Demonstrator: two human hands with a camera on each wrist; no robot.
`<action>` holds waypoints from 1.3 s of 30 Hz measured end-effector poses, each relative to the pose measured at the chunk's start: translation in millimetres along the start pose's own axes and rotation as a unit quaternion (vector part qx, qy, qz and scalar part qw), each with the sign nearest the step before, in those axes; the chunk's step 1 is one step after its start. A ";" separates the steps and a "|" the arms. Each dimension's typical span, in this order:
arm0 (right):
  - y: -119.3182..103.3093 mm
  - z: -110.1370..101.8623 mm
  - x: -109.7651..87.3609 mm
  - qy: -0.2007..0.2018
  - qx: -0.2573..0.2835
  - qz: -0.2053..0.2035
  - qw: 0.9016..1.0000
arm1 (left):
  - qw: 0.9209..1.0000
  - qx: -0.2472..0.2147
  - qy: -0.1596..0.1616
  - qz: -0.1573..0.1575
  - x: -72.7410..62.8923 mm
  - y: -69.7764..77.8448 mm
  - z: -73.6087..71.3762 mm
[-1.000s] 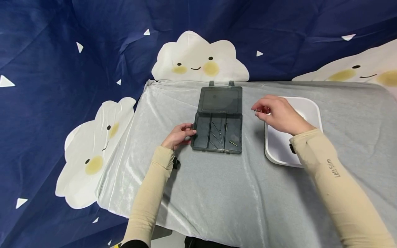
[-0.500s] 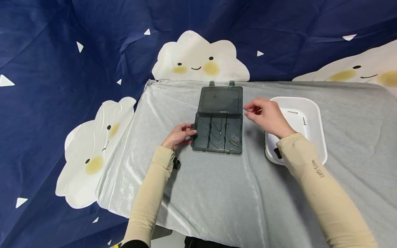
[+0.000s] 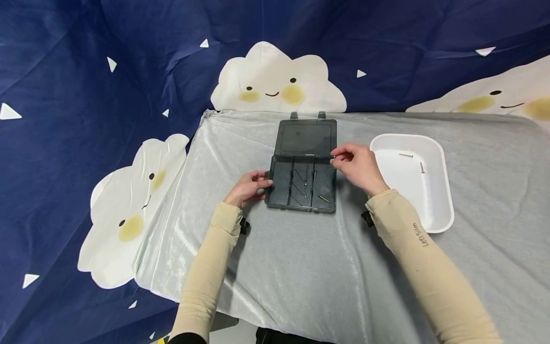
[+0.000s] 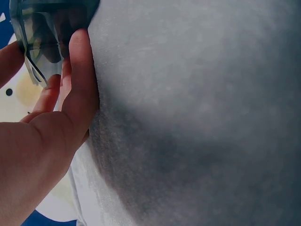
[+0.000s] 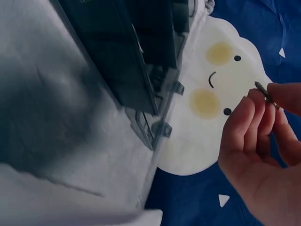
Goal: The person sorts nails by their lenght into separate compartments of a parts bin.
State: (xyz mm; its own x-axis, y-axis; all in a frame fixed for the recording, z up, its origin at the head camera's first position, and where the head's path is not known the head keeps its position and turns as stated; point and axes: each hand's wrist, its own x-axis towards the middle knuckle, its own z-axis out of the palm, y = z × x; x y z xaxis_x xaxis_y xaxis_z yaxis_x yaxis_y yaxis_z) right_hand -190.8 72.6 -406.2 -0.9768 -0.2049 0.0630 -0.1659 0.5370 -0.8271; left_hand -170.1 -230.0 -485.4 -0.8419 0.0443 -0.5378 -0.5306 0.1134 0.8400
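Observation:
A smoky grey plastic organizer box (image 3: 280,186) lies on the cloth with its lid (image 3: 306,137) folded back. Long thin screws (image 3: 299,190), several of them, sit in its middle compartment, and a brass-coloured screw (image 3: 323,198) is in the right one. At the box's left edge, my left hand (image 3: 246,189) grips the wall between thumb and fingers; the left wrist view shows the fingers round the box corner (image 4: 44,28). My right hand (image 3: 357,166) is at the box's right side near the hinge. Between its thumb and fingertips it pinches a small screw (image 5: 265,94).
To the right stands a white tray (image 3: 447,196) with two screws (image 3: 406,155) in it. Grey velvety cloth (image 3: 301,267) covers the table. Behind it hangs a dark blue curtain (image 3: 378,38) with cloud prints.
My right hand has moved left from over the white tray to the box's right edge, carrying the small screw. The tray's inside now shows. The left hand has stayed on the box.

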 end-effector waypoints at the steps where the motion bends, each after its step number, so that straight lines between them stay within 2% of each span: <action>1: 0.8 2.2 -0.3 -0.001 -0.001 0.005 1.000 | 1.000 0.000 0.000 0.000 0.3 -0.2 -0.1; 8: 6.7 17.5 -2.2 -0.010 0.007 0.037 0.999 | 1.000 0.001 -0.001 0.001 1.2 -0.9 -0.1; 17: 14.6 27.6 -7.4 -0.009 -0.026 0.062 0.998 | 1.000 0.005 -0.003 0.001 0.7 0.9 0.3; 28: 27.2 37.1 -12.3 -0.015 -0.061 0.069 0.996 | 1.000 0.007 -0.002 0.003 -0.2 -0.2 0.4; 39: 31.6 39.1 -13.1 -0.011 -0.073 0.076 0.994 | 1.000 0.004 0.001 0.001 0.1 -0.8 0.8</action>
State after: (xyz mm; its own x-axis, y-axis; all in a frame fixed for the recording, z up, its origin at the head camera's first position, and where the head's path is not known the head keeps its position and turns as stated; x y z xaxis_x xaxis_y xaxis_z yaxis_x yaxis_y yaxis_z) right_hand -178.0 60.2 -455.1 -0.9890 -0.1295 -0.0709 -0.0358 0.6764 -0.7357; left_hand -169.7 -229.3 -486.2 -0.8436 0.0433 -0.5352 -0.5273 0.1212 0.8410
